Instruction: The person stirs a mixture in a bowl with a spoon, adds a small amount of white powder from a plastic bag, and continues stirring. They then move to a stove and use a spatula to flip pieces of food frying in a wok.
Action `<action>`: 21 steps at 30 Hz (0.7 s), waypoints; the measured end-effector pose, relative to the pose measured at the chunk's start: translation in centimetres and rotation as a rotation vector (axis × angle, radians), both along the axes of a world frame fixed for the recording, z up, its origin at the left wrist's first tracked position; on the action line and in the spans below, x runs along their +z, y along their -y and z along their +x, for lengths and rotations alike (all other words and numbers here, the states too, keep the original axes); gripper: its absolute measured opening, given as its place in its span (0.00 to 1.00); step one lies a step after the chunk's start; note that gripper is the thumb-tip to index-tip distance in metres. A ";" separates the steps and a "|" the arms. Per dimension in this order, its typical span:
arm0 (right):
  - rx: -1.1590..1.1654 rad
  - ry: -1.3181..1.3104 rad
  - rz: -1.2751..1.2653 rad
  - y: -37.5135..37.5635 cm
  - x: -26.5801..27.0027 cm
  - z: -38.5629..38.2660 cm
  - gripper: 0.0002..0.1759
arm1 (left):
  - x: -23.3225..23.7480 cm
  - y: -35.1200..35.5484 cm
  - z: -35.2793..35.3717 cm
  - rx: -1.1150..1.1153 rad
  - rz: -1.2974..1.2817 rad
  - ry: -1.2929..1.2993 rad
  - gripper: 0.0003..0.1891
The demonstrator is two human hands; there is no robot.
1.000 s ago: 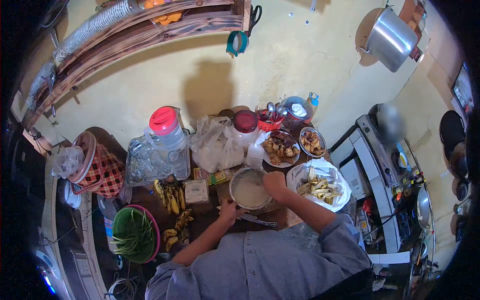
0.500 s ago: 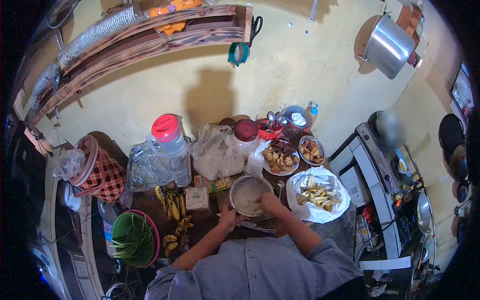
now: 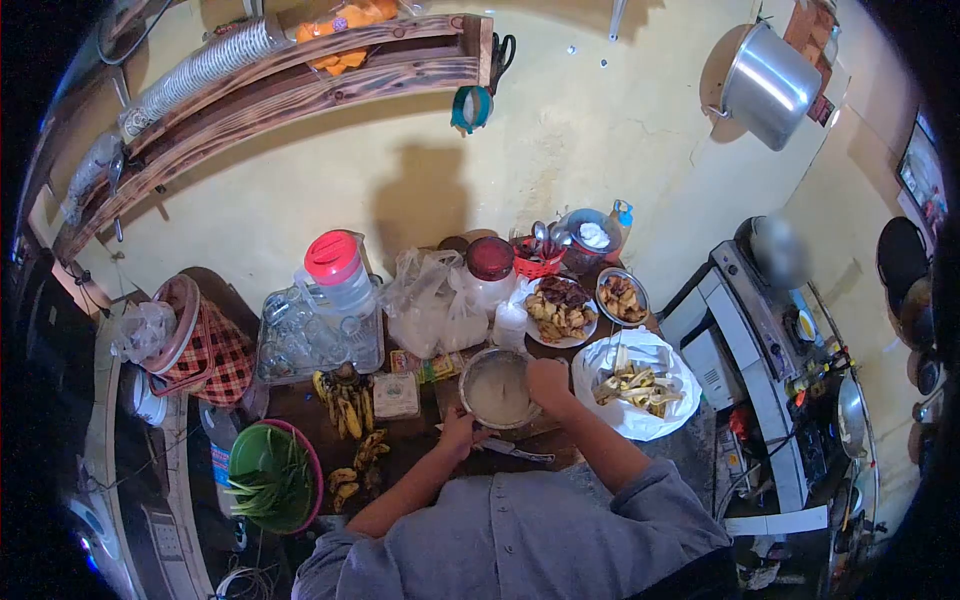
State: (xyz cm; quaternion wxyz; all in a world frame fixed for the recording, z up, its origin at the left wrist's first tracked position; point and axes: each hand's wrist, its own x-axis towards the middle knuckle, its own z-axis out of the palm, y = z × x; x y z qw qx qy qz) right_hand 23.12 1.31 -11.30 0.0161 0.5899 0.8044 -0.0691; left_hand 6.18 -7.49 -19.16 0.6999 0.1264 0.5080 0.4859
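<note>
A round metal bowl (image 3: 466,408) of pale, cloudy batter stands on the table before me. My left hand (image 3: 460,432) grips its near-left rim. Over the bowl's right side, my right hand (image 3: 548,384) is closed; whatever it holds is hidden by the fingers and the batter. A knife (image 3: 518,452) lies on the table just below the bowl. To the bowl's left are a square white-topped box (image 3: 396,396) and a bunch of bananas (image 3: 350,408). At the right sits a white plastic bag (image 3: 682,408) with banana peels (image 3: 637,388) in it.
Behind the bowl stand a plate of fried pieces (image 3: 558,312), a smaller bowl of them (image 3: 622,299), a red-lidded jar (image 3: 490,270) and plastic bags (image 3: 425,310). A tray of glasses (image 3: 318,340) and a pink-lidded jug (image 3: 335,270) are back left. The stove (image 3: 755,300) is at right.
My right hand has moved up and slightly right along the bowl's right side. My left hand keeps its grip on the rim. The view has shifted slightly.
</note>
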 end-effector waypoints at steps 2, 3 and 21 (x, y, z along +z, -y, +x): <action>0.085 -0.019 0.045 -0.1 -2.8 -0.6 0.08 | -2.0 -0.4 -0.2 0.001 0.023 0.019 0.21; 0.171 -0.037 0.091 0.1 -2.6 -1.0 0.08 | -2.6 -0.5 -0.2 0.002 0.046 0.040 0.19; 0.193 0.346 0.157 -2.6 -2.1 -1.3 0.05 | -11.4 -0.3 -0.9 -0.190 0.339 -0.185 0.13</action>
